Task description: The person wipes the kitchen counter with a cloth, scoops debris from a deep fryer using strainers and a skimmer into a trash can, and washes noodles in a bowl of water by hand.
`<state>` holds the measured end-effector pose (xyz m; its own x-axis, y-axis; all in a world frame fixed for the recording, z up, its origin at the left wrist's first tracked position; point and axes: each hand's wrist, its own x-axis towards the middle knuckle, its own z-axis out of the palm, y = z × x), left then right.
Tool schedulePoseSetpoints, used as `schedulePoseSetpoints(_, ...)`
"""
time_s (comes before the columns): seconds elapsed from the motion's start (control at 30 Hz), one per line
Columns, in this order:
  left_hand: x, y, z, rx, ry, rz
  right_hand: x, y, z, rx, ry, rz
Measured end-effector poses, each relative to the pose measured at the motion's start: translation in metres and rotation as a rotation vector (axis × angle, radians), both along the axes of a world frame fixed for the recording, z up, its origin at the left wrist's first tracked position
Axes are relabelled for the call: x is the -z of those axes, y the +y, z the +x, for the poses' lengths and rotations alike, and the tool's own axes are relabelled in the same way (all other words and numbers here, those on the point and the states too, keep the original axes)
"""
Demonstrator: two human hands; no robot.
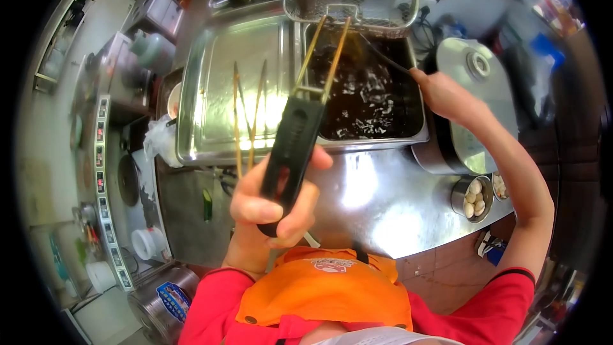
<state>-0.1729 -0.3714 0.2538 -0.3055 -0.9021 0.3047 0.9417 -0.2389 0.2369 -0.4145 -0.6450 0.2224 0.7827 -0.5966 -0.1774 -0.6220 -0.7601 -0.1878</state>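
My left hand (274,207) is closed around the black handle of a fryer basket (295,147). Two metal rods run from that handle to the wire mesh, which hangs above the far end of a rectangular metal vat (377,147). Dark, glossy liquid (357,99) fills the vat, with bright glints on its surface. At the vat's right rim, my right hand (447,97) grips a thin, dark long-handled utensil (385,57). Its shaft slants over the liquid, and its far end cannot be made out.
A steel lid (239,89) covers the section left of the vat, with thin rods (257,105) rising before it. A large lidded pot (479,102) stands to the right. A metal container of eggs (474,199) and a green cucumber piece (207,206) are on the counter (345,207).
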Motion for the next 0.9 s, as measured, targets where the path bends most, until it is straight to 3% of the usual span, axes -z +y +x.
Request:
schedulePoseSetpoints(0.37,0.000,0.003,-0.004,0.025,0.043,0.001,-0.030,0.051,-0.035,-0.106,0.127,0.071)
schedulePoseSetpoints(0.57,-0.004,0.010,-0.008,0.022,0.000,-0.022,-0.027,0.065,-0.045,-0.065,0.122,0.239)
schedulePoseSetpoints(0.67,-0.009,0.014,-0.012,0.007,-0.011,-0.009,-0.038,0.079,-0.045,0.022,0.255,0.391)
schedulePoseSetpoints(0.9,-0.016,0.024,-0.019,0.009,-0.031,-0.023,-0.051,0.083,-0.050,0.372,0.072,0.945)
